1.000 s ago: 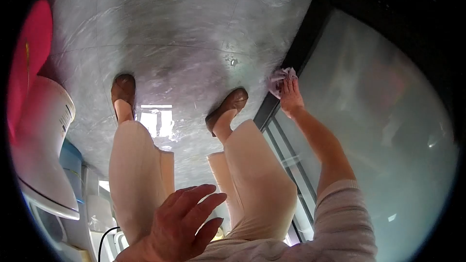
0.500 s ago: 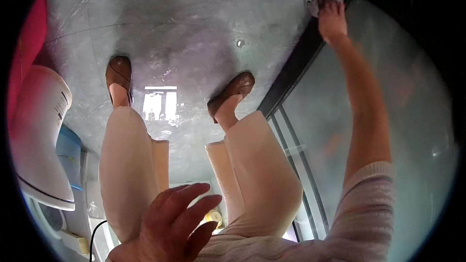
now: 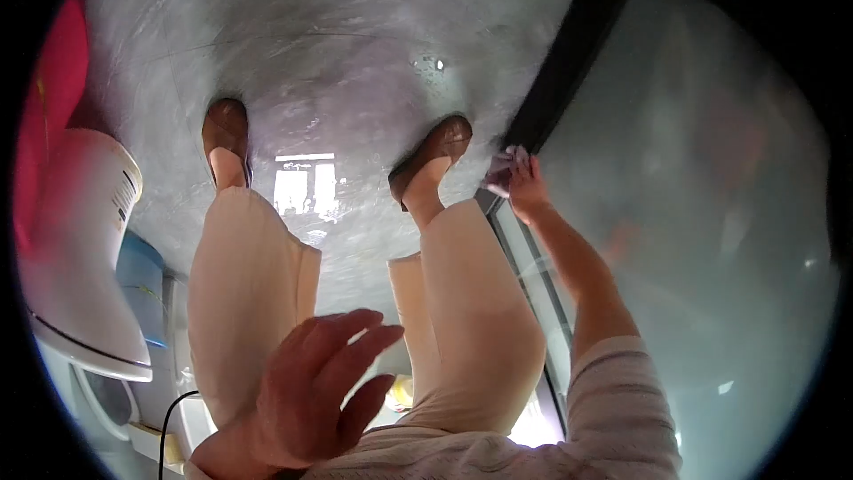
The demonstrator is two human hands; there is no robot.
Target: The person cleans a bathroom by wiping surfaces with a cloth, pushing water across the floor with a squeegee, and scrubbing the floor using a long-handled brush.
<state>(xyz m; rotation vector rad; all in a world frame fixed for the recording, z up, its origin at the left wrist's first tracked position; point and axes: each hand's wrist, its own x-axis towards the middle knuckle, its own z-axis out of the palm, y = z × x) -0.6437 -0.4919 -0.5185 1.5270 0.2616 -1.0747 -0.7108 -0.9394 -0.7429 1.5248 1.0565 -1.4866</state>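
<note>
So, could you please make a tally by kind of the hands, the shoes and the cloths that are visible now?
Hands: 2 (left hand, right hand)
Shoes: 2 (left shoe, right shoe)
Cloths: 1 (the cloth at the right hand's fingers)
Total: 5

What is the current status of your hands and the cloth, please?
Right hand holding cloth at black frame. Left hand loosely open, seemingly empty. Nothing seen blocking the cloth; right shoe close by.
</note>
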